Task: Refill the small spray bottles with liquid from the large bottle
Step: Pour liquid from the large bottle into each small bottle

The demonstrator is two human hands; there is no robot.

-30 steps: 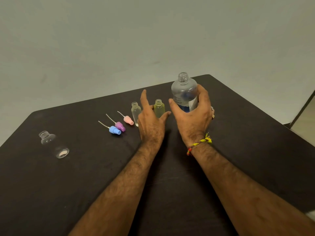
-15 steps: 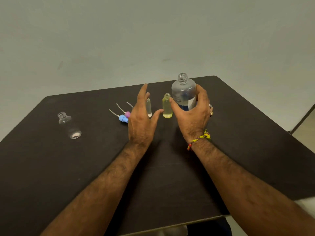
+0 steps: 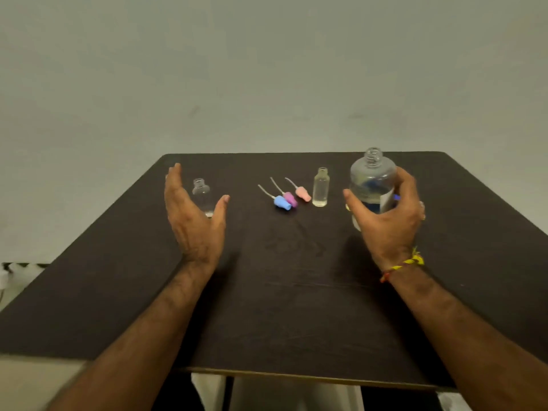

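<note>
Grey wall stands behind a dark tabletop (image 3: pixel 296 307). Near its far right corner the right hand (image 3: pixel 388 221) grips the uncapped big bottle (image 3: pixel 370 182), fingers curled round its body. Just left of it stands a small bottle (image 3: pixel 321 187), open-topped. Beside that lie 3 spray caps, pink (image 3: pixel 303 193), purple (image 3: pixel 290 199) and blue (image 3: pixel 281 202). Toward the far left edge, the left hand (image 3: pixel 194 221) hovers with fingers wide, holding nothing, around an empty bottle (image 3: pixel 202 193), not clearly touching it.
</note>
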